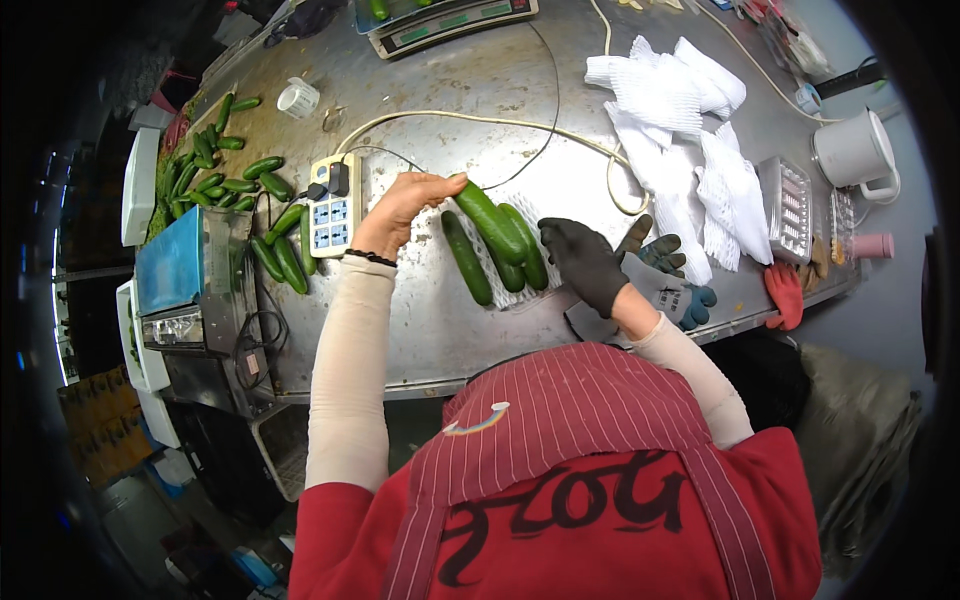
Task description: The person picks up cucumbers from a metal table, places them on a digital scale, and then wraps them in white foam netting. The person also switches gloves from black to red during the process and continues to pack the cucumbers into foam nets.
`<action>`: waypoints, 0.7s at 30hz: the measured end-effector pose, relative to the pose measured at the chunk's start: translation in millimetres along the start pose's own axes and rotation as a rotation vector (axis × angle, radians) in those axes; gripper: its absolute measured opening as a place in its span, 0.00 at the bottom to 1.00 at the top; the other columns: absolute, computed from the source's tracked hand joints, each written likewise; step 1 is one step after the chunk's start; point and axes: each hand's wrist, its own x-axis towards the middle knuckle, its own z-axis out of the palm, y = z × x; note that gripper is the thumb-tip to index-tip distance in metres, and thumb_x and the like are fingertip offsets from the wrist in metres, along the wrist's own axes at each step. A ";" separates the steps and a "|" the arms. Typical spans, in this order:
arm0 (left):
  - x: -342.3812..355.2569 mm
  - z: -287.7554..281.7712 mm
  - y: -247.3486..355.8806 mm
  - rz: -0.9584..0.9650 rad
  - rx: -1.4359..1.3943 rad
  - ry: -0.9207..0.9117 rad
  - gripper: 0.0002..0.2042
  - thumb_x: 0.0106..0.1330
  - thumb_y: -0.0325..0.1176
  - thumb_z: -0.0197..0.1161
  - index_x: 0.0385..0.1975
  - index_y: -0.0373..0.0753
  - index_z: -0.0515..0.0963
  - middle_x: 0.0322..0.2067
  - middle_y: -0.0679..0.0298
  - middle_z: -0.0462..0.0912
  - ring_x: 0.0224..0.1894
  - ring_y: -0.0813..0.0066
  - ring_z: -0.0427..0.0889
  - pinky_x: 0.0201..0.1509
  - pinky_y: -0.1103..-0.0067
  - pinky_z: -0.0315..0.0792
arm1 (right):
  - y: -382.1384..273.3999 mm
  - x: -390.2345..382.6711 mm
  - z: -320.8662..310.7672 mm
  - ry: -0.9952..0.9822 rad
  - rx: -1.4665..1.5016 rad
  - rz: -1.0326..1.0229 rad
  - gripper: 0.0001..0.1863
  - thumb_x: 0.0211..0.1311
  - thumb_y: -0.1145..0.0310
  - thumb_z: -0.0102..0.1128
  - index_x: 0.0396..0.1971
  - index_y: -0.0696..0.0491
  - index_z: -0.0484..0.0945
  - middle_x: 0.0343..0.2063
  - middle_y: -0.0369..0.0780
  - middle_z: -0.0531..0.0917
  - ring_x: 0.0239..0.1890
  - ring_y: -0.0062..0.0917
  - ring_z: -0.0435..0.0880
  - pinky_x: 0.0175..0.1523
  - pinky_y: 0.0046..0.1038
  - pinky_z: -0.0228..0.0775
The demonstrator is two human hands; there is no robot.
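Observation:
My bare left hand [405, 210] pinches the far end of a green cucumber [490, 222], its fingertips on the stem tip. That cucumber lies slanted on top of other cucumbers [466, 260], which rest on a white net sheet [510, 297] on the metal table. My right hand [585, 262], in a black glove, is just right of this group. Its fingers point toward the rightmost cucumber [532, 245] and look loosely bent, with nothing seen in them; their undersides are hidden.
Loose cucumbers [215, 185] pile at the left. A power strip [333, 215] with plugs stands beside my left wrist, its cable [480, 120] crossing behind. A scale [450, 30] is at the back. White net sleeves [665, 110], gloves [675, 295] and a white jug [855, 150] lie rightward.

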 end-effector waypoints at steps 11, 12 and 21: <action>9.1 57.4 4.8 0.119 0.215 0.119 0.21 0.56 0.47 0.72 0.32 0.29 0.85 0.29 0.60 0.84 0.34 0.75 0.77 0.39 0.78 0.70 | 3.1 -5.0 -13.5 -0.075 0.598 0.301 0.22 0.66 0.56 0.58 0.44 0.62 0.75 0.26 0.39 0.79 0.28 0.20 0.73 0.35 0.26 0.66; 2.8 49.0 -5.4 0.282 0.431 0.358 0.21 0.54 0.49 0.72 0.33 0.33 0.85 0.33 0.59 0.84 0.36 0.71 0.79 0.41 0.77 0.71 | 7.8 -6.9 -16.4 -0.046 0.525 0.274 0.22 0.66 0.55 0.57 0.43 0.62 0.76 0.26 0.39 0.79 0.28 0.21 0.73 0.34 0.27 0.65; -111.5 2.2 -129.3 -0.182 0.871 0.993 0.31 0.52 0.41 0.72 0.55 0.33 0.72 0.54 0.47 0.67 0.56 0.48 0.67 0.55 0.57 0.64 | 4.4 -11.1 -1.1 -0.007 -0.004 0.080 0.26 0.67 0.48 0.52 0.44 0.58 0.79 0.34 0.48 0.82 0.37 0.35 0.79 0.48 0.35 0.65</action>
